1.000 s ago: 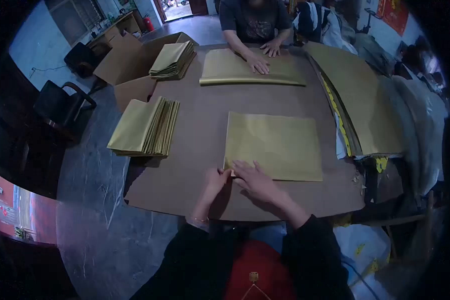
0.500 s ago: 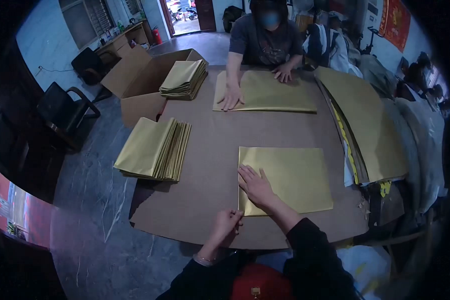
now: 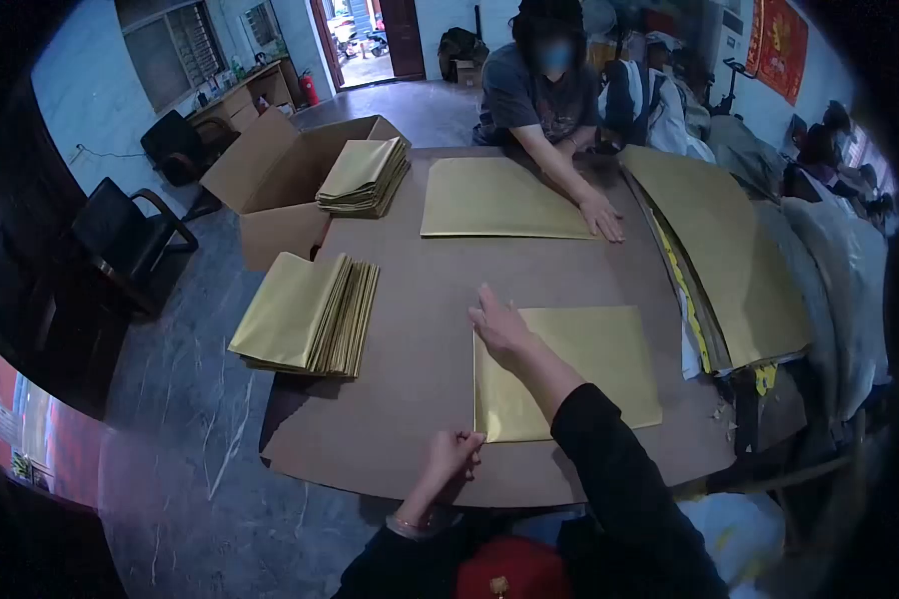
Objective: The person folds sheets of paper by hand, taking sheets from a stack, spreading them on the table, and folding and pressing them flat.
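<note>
A folded gold paper sheet lies flat on the brown board-covered table in front of me. My left hand is closed in a pinch on its lower left corner. At the upper left corner, my right hand rests with fingers stretched out and holds nothing. A stack of folded gold sheets sits to the left of both hands. Across the table, a co-worker's hand presses on the right end of another gold sheet.
A smaller gold stack stands beside an open cardboard box at the back left. Large gold sheets are piled along the right edge. Black chairs stand on the floor at left.
My right hand has slid up along the sheet's left edge to its upper corner. My left hand stays at the lower corner. The co-worker's hand has moved to their sheet's right end.
</note>
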The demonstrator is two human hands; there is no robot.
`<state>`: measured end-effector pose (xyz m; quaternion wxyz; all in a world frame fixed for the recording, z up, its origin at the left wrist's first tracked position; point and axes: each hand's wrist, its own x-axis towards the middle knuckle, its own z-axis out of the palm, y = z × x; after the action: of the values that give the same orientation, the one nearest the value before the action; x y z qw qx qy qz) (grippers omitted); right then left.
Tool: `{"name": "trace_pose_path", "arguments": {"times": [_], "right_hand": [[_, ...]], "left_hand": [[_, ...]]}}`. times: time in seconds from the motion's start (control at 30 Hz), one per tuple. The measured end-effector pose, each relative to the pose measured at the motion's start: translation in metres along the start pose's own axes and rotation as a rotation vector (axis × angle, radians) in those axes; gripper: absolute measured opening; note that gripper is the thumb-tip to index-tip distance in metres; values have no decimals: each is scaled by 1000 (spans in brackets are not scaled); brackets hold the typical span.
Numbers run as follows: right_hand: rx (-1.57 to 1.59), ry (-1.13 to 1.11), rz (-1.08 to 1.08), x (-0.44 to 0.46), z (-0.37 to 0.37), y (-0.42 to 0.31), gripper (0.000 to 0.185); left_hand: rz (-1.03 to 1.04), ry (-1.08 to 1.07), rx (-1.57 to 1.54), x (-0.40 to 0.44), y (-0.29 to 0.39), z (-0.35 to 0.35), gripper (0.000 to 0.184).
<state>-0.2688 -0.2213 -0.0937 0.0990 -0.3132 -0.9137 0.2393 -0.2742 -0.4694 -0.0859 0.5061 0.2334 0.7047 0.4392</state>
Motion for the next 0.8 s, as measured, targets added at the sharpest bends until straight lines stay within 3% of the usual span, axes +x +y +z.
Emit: {"name": "trace_pose_path", "arguments": {"times": [0.03, 0.1, 0.13, 0.17, 0.23, 0.3, 0.33, 0.4, 0.43, 0.47, 0.53, 0.7, 0.77, 0.8], "right_hand": [[-2, 8, -6, 13, -2, 5, 54], [455, 293, 148, 34, -13, 8, 57], [420, 614, -20, 30, -12, 5, 57], [428, 616, -17, 19, -9, 5, 57], [317, 232, -32, -41, -47, -29, 55], [332, 143, -208, -111, -38, -49, 54], [212, -123, -148, -136, -29, -53, 57], [57, 46, -368, -194, 8, -51, 60], [56, 38, -362, -207, 14, -51, 60], [-27, 57, -321, -217, 18, -53, 61], [-152, 119, -256, -227, 21, -54, 64], [-19, 183, -265, -233, 32, -34, 56], [50, 171, -324, -240, 34, -24, 54], [136, 86, -390, -245, 35, -21, 55]], "left_hand": [[-18, 3, 13, 1, 1, 1, 26], [14, 8, 45, 5, -3, 0, 26], [18, 11, 47, 7, -7, 0, 26], [34, 15, 53, 8, -11, 1, 26], [33, 1, 3, 0, -1, 2, 24], [44, 4, -73, 0, -3, 2, 24], [51, 5, -147, -1, -4, 3, 24], [97, 41, -71, -4, 6, 2, 26], [141, 74, 11, -6, 8, 2, 28], [106, -31, -230, 4, -16, 3, 27], [122, -44, -153, -1, -14, 4, 25], [102, -173, -58, -16, -17, 14, 25], [210, 53, -278, -33, -19, 24, 32], [261, 53, -319, -35, -27, 19, 38]]}}
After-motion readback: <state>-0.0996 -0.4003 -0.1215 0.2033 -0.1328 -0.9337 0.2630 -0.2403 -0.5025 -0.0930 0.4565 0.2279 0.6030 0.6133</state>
